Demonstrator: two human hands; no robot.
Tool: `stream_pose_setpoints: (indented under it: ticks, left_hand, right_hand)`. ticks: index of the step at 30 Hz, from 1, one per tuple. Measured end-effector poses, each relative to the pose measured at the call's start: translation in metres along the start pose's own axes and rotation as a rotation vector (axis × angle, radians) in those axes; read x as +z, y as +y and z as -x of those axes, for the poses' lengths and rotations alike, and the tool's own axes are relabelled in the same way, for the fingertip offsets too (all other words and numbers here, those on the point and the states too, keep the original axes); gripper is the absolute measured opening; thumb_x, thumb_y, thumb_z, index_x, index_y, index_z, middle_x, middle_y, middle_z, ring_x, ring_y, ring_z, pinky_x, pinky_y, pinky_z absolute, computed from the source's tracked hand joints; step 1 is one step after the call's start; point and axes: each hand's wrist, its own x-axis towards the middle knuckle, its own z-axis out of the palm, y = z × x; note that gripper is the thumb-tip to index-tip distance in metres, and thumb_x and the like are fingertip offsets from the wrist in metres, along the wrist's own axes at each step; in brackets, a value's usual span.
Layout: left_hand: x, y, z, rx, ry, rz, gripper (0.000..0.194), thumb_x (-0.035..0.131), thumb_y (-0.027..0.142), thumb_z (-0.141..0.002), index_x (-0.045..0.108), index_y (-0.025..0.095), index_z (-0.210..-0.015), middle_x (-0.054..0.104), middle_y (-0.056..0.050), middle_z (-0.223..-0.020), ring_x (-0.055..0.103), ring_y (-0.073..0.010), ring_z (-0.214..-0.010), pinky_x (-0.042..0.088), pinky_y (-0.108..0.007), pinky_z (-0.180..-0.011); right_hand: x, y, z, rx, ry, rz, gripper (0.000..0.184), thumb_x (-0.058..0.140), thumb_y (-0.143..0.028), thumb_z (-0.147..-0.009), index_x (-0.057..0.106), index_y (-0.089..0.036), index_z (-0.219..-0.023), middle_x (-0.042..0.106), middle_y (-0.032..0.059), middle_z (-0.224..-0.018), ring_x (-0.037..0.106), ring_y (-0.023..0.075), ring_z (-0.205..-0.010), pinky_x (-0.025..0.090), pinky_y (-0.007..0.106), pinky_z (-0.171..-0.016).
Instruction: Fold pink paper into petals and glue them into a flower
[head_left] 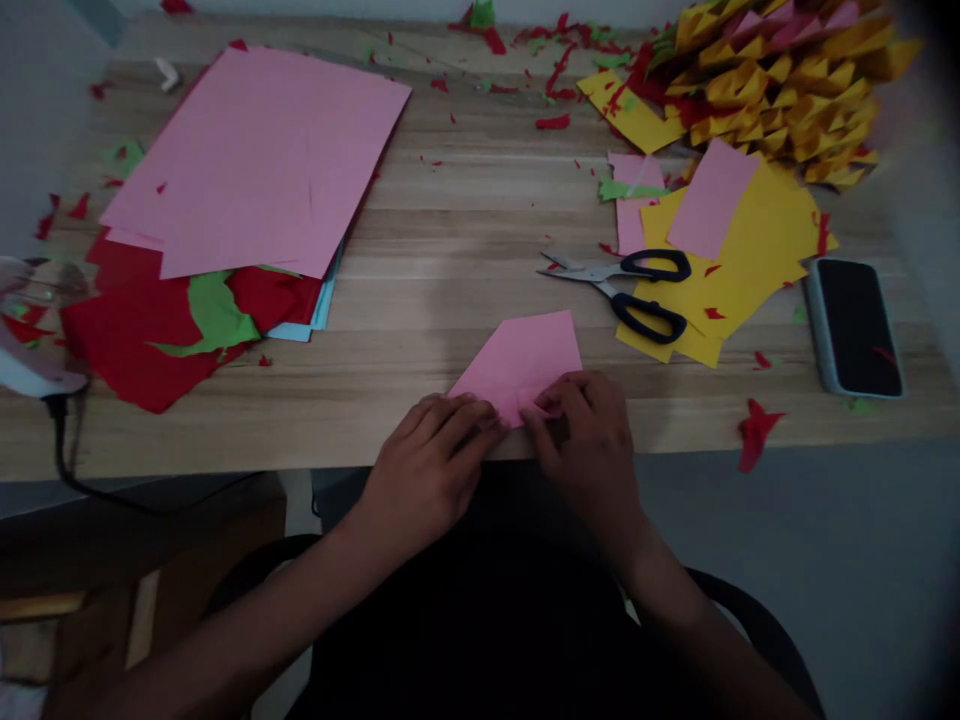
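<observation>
A partly folded piece of pink paper [525,355] lies at the front edge of the table, its upper left corner slanted off. My left hand [435,460] presses on its lower left part, the fingers curled and closed on the edge. On the lower right corner, my right hand [589,435] pinches the same paper between thumb and fingers. Part of the paper's lower edge is hidden under both hands. Just beyond it, to the right, lie scissors [619,285] with dark handles, their blades slightly apart and pointing left.
Pink sheets [262,160] are stacked at the left over red paper [157,330]. Yellow paper [765,240] and a phone [859,325] lie at the right, below a pile of folded yellow pieces [780,90]. Red and green scraps are scattered about. A cable [64,450] hangs at the left edge.
</observation>
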Motion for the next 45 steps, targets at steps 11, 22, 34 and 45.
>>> stream_pose_setpoints:
  ticks: [11, 22, 34, 45]
  left_hand:
    - [0.010, 0.010, 0.006, -0.075, 0.051, -0.036, 0.035, 0.061, 0.017, -0.093, 0.065, 0.021, -0.128, 0.065, -0.008, -0.129, 0.054, -0.0271, -0.122, 0.046, -0.048, -0.107]
    - [0.010, 0.010, 0.008, -0.038, 0.055, -0.115, 0.038, 0.065, 0.023, -0.092, 0.063, 0.021, -0.130, 0.067, -0.006, -0.128, 0.055, -0.0261, -0.122, 0.044, -0.044, -0.109]
    - [0.011, 0.048, 0.001, 0.024, -0.129, -0.417, 0.049, 0.041, 0.005, -0.088, 0.056, -0.002, -0.135, 0.066, -0.017, -0.122, 0.060, -0.0291, -0.113, 0.050, -0.042, -0.099]
    - [0.008, 0.033, 0.019, -0.001, -0.098, -0.371, 0.053, 0.046, 0.007, -0.089, 0.051, 0.002, -0.142, 0.062, -0.015, -0.138, 0.054, -0.0316, -0.129, 0.044, -0.046, -0.109]
  right_hand:
    - [0.001, -0.008, -0.015, 0.072, -0.133, 0.095, 0.016, 0.061, -0.029, -0.092, 0.061, -0.020, -0.079, 0.060, 0.0087, -0.094, 0.051, 0.0245, -0.087, 0.041, 0.040, -0.081]
    - [0.003, -0.009, -0.014, 0.094, -0.126, 0.092, 0.016, 0.060, -0.030, -0.092, 0.059, -0.021, -0.078, 0.060, 0.0080, -0.094, 0.051, 0.0248, -0.087, 0.039, 0.040, -0.079]
    - [0.002, -0.002, -0.006, 0.053, -0.043, 0.242, 0.026, 0.061, -0.045, -0.092, 0.058, -0.020, -0.090, 0.059, 0.0123, -0.104, 0.051, 0.0295, -0.097, 0.036, 0.042, -0.082]
    - [-0.019, 0.026, 0.008, 0.008, 0.061, 0.166, 0.022, 0.059, -0.035, -0.094, 0.059, -0.020, -0.110, 0.057, 0.0163, -0.131, 0.051, 0.0340, -0.122, 0.040, 0.051, -0.098]
